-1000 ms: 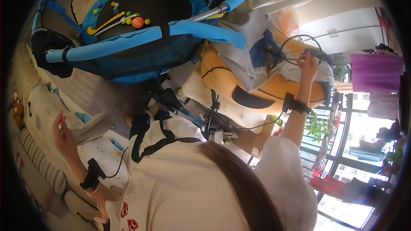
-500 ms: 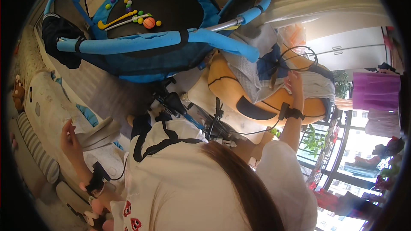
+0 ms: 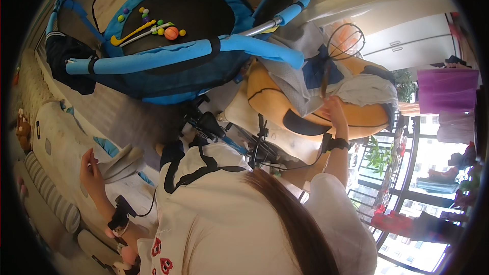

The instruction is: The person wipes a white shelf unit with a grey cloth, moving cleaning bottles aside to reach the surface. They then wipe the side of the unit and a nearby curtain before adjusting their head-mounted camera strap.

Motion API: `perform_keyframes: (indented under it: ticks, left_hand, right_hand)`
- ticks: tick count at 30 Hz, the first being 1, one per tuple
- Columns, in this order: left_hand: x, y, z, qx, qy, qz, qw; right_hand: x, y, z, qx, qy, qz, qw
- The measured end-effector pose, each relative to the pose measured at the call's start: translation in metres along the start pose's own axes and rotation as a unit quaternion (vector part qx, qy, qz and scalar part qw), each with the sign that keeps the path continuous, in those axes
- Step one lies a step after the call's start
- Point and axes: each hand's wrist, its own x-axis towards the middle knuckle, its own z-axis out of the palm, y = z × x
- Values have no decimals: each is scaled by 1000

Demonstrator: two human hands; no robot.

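Observation:
My right hand (image 3: pixel 333 111) is closed at the lower end of a brown handle, which appears to belong to a beater-like tool with thin dark wire loops (image 3: pixel 346 42). The tool lies over a heap of grey and blue clothes (image 3: pixel 326 74) on an orange-yellow beanbag (image 3: pixel 272 94). At the left, my left hand (image 3: pixel 92 173) is raised with its fingers stretched out and holds nothing. Behind it a grey cloth (image 3: pixel 122 165) is draped over the pale sofa (image 3: pixel 56 137). Both wrists carry dark strapped devices with cables.
A blue-padded trampoline (image 3: pixel 147 57) with toy sticks and small balls stands ahead. Between it and me is a small bicycle (image 3: pixel 204 122). White drawers (image 3: pixel 407 43), a hanging purple cloth (image 3: pixel 448 91) and a plant (image 3: pixel 378 158) by the window are at the right.
My right hand has come left and lower, to the handle's end. The wire loops have tilted upward and shifted. My left hand stays raised beside the grey cloth. The view has turned slightly.

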Motion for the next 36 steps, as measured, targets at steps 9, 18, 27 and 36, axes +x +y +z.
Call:
perform_keyframes:
  ticks: [9, 18, 27, 36]
  left_hand:
    - [11, -16, 9, -36, 0, 34, 999]
    - [25, -41, -10, 1, 43, 10, 999]
    - [32, -102, -41, -27, 24, 13, 999]
    - [44, -120, -100, -28, 17, -9, 999]
  right_hand:
    - [-22, 13, 13, -8, -44, 38, 998]
    - [-62, 2, 68, -71, -91, 77, 990]
    - [-97, -10, 232, -178, -242, -87, 950]
    - [-257, -114, 579, -418, -443, -448, 654]
